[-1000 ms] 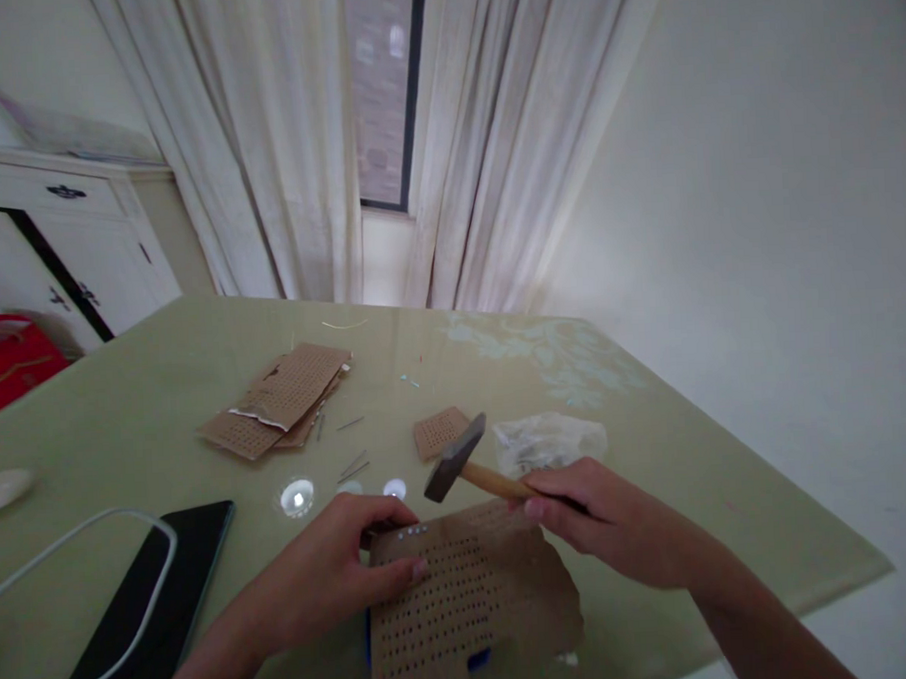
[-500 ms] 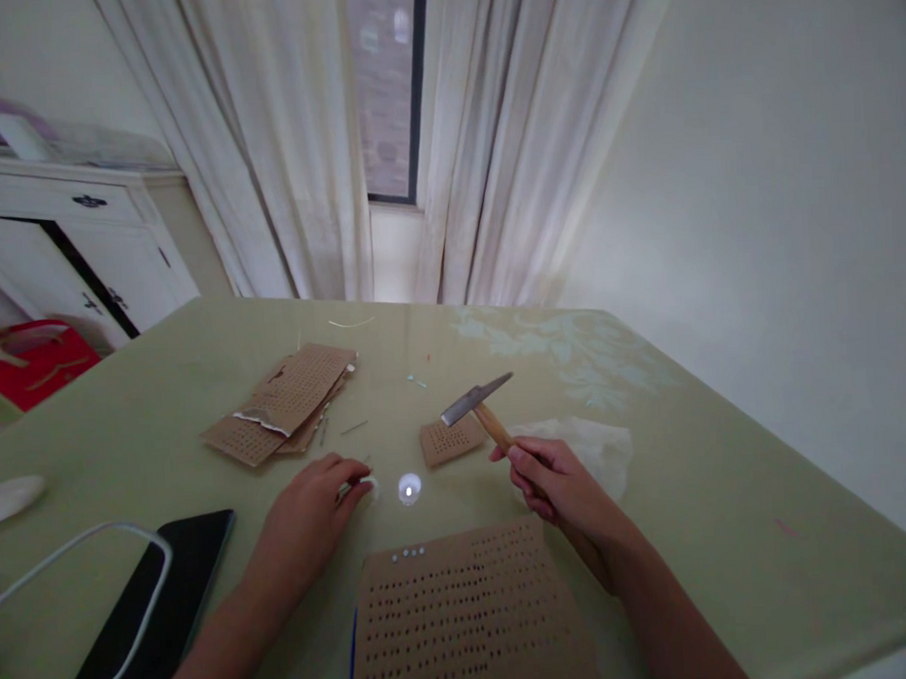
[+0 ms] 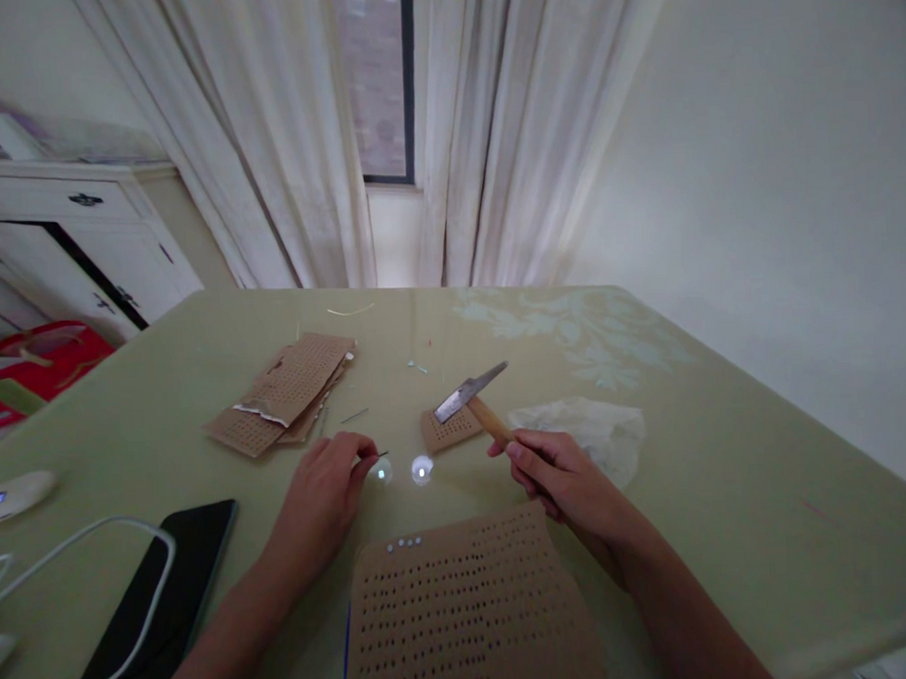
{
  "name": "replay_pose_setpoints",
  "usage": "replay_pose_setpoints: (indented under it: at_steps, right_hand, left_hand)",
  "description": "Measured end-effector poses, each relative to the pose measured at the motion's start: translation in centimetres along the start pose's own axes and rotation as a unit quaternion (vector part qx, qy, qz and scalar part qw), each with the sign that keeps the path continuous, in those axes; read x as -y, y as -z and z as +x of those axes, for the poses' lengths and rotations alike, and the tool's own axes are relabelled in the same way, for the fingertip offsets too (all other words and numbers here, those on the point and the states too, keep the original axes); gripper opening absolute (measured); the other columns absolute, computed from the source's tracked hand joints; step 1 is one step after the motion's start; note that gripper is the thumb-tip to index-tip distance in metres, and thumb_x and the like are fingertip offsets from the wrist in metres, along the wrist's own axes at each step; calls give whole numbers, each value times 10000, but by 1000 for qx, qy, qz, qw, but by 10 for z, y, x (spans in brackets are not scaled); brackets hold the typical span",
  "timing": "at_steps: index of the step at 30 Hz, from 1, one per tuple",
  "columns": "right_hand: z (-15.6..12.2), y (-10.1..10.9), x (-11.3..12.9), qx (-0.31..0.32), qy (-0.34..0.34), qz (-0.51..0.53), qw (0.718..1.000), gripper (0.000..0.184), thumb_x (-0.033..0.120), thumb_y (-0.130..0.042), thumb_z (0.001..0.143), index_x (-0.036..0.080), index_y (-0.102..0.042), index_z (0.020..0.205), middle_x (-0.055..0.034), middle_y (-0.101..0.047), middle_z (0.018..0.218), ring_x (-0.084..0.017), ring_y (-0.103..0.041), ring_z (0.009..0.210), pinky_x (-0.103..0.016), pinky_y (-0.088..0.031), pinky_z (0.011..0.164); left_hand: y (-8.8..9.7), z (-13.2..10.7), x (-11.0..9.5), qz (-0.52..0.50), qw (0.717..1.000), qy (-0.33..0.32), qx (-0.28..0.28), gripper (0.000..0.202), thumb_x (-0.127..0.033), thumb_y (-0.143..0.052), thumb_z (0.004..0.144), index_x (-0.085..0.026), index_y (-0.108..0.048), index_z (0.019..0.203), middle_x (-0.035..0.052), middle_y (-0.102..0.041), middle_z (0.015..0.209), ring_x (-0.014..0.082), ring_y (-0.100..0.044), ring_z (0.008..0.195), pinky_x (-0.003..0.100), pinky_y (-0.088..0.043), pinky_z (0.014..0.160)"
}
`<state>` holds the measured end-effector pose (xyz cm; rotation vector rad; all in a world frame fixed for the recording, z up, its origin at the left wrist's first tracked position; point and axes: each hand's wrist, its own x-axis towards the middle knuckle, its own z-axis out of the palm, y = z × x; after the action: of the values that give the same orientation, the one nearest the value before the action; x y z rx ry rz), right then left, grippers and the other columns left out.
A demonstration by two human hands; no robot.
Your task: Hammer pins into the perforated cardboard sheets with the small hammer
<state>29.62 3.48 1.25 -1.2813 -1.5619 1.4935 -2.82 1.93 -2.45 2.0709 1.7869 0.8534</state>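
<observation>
My right hand (image 3: 560, 475) is wrapped round the wooden handle of a small hammer (image 3: 488, 418), its metal head raised at the upper left. The fingertips of my left hand (image 3: 326, 500) pinch a thin dark pin-like piece (image 3: 383, 454), whose tip sticks out to the right. Just beyond those fingers lie two small round shiny spots, perhaps clear dishes or reflections; I cannot tell which. Nearest me is a brown cardboard sheet (image 3: 450, 610) with rows of holes and several small white dots along its upper left edge. A small holed cardboard piece (image 3: 449, 435) lies behind the hammer head.
Torn holed cardboard pieces (image 3: 297, 381) are stacked at the left, with thin metal rods (image 3: 355, 416) beside them. A crumpled translucent bag (image 3: 611, 433) lies behind my right hand. On the left are a black tablet-like slab (image 3: 164, 592), a white cable (image 3: 116, 519) and a white device (image 3: 16, 494).
My left hand has shifted slightly, and the pin-like piece now shows plainly at its fingertips. The hammer head has lowered a little relative to the small cardboard piece. The view has tilted slightly.
</observation>
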Motion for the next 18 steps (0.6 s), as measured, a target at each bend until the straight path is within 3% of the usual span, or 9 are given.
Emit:
replay_pose_setpoints:
  at_steps: [4,7,11,18]
  right_hand:
    - [0,-1,0,-4,0,0,1000,477,617,-627,1025,164,-748,1116,72,-430,663,-73,-337,473,-195,-270,396]
    - [0,-2,1,-4,1,3,1000,479,623,-625,1020,170,-749,1117,74,-424,656,-77,-335,475,-196,-274,399]
    - [-1,-2,1,-10,-1,0,1000,454,610,-622,1024,180,-750,1091,71,-436,658,-78,-346,473,-197,-281,404]
    - [-1,0,-1,-1,-2,-23,1000,430,573,-611,1045,176,-759,1119,62,-467,663,-81,-380,479,-200,-285,409]
  left_hand:
    - [16,-10,-26,-236,971,22,19,264,-424,-604,1023,-228,-732,1143,49,-769,989,217,-717,915,310,-583,805]
    - [22,-19,-38,-335,941,25,38,202,-409,-720,957,-217,-773,994,47,-780,921,201,-738,870,282,-607,775]
    - [18,-28,-43,-362,929,29,69,197,-414,-782,933,-219,-763,917,41,-794,871,197,-750,836,278,-614,766]
    - [13,-30,-46,-298,945,0,136,211,-428,-691,1014,-244,-767,945,26,-831,940,200,-763,918,302,-586,868]
